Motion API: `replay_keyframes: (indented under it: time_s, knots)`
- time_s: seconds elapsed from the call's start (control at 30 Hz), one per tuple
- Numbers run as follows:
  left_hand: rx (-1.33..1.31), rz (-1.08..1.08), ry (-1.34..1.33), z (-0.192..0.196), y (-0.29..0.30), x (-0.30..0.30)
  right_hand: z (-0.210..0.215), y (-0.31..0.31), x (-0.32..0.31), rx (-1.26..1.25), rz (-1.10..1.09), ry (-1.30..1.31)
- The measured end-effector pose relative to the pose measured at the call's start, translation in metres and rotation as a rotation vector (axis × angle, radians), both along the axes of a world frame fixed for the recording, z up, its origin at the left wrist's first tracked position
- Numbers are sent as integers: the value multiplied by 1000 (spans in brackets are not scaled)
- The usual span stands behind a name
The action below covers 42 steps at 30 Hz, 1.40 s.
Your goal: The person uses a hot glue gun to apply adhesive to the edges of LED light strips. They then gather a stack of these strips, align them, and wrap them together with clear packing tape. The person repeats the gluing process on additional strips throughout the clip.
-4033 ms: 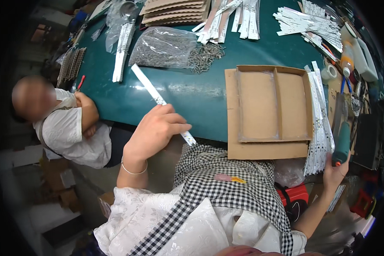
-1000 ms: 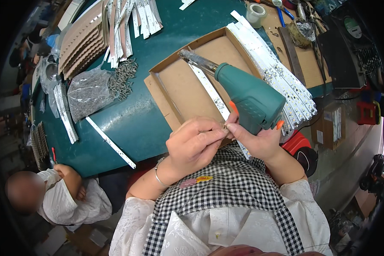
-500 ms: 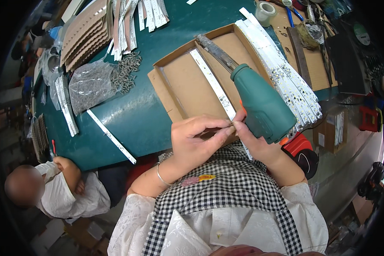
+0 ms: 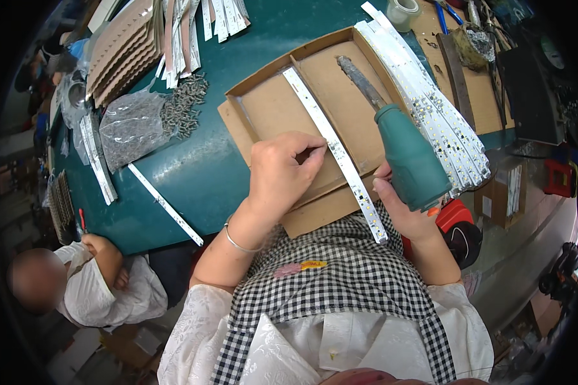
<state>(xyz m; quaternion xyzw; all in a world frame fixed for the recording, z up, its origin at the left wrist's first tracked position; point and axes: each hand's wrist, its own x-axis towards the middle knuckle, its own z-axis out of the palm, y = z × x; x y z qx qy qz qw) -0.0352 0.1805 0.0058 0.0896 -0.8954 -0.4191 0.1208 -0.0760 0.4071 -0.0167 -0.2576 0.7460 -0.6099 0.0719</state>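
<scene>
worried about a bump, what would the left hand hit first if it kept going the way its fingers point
Probably the white light strip lying in the cardboard tray: the left hand has its fingertips right at the strip's edge, though whether they touch it is unclear.

Matt brown cardboard tray (image 4: 273, 112), smooth white strip (image 4: 334, 151) — studded, green plastic tool (image 4: 411, 160) — slightly glossy, smooth teal tabletop (image 4: 192, 173)

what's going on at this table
A person in a checked apron sits at a green table. Their left hand pinches a long white LED strip lying across a cardboard tray. Their right hand grips a teal power tool, tip resting in the tray. More strips are stacked to the right, and another person sits at lower left.
</scene>
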Motion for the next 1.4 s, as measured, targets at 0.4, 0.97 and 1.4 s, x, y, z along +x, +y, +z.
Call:
replay_keyframes:
  time_s: [0.4,0.97,1.4]
  knots:
    - [117,16,-70,-3,-1,-1,-15,-3,8,-53,-3,-251]
    - [38,-43,-61,-1,-2,-4,-20,-7,7,-72,25,-192]
    - [116,-19,-70,-3,-2,-2,11,17,19,-227,-56,-360]
